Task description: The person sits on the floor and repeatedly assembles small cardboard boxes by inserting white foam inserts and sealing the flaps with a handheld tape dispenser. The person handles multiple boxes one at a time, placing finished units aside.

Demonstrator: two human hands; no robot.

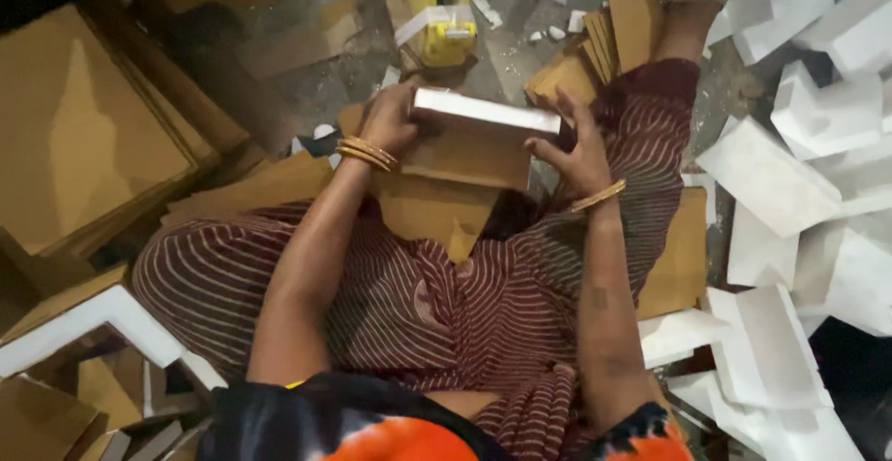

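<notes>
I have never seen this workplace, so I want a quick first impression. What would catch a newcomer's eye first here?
First, the flat box at the centre, white-edged with a brown cardboard face, gripped at either end by the left hand and the right hand, both wrists in gold bangles. Next, the heap of white box pieces down the right side. Brown cardboard sheets are stacked at the left.

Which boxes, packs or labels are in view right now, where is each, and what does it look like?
Box: held between left hand and right hand, flat, rectangular, white rim, brown cardboard side.
White boxes: heaped on the right, flat, rectangular.
Brown sheets: stacked at left, flat cardboard.
Yellow pack: top centre on the floor, with a white label, too blurred to describe.
</notes>
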